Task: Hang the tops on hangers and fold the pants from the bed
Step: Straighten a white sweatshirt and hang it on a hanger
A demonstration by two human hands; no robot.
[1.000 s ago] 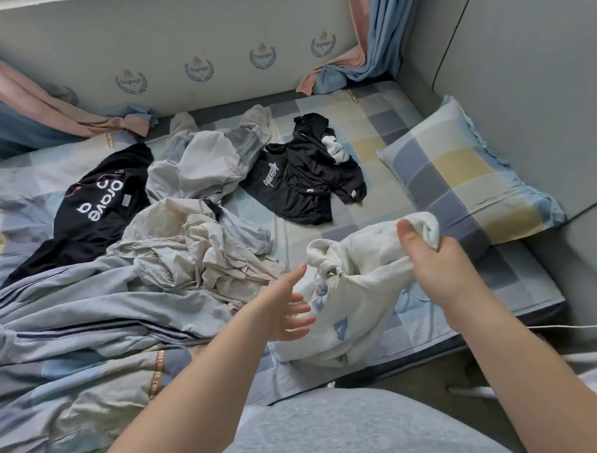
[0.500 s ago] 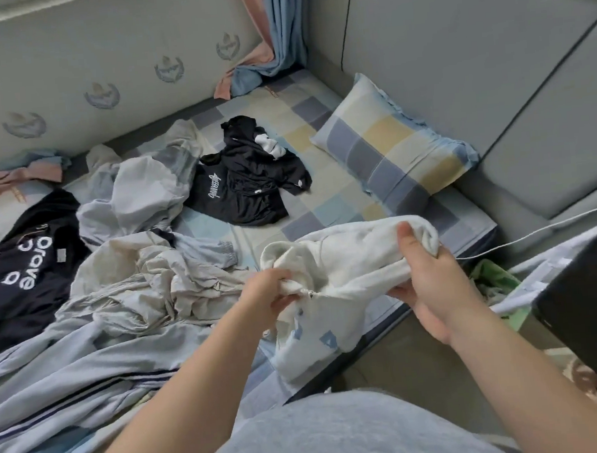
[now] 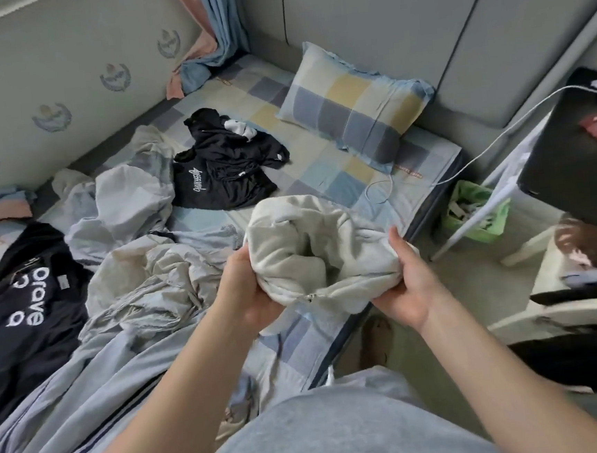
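Observation:
A bunched cream-white top with a zip [image 3: 313,246] is held up over the bed's near edge. My left hand [image 3: 247,292] grips its left side and my right hand [image 3: 408,285] grips its right side from below. On the checked bed [image 3: 325,173] lie a black top with white "brave" lettering [image 3: 29,304], a black garment with script lettering [image 3: 226,164], a pale grey garment [image 3: 128,194], a crumpled beige garment [image 3: 150,286] and a light blue striped garment [image 3: 87,389]. No hangers show.
A checked pillow [image 3: 355,105] leans at the headboard corner. A white cable [image 3: 482,152] runs from the bed to a black table [image 3: 576,162] on the right. A green basket [image 3: 476,210] stands on the floor by the bed. Curtains [image 3: 214,27] hang at the back.
My left hand reached in and took hold of the white top, which both hands now hold bunched and raised. The view has swung to the right, showing the floor and table.

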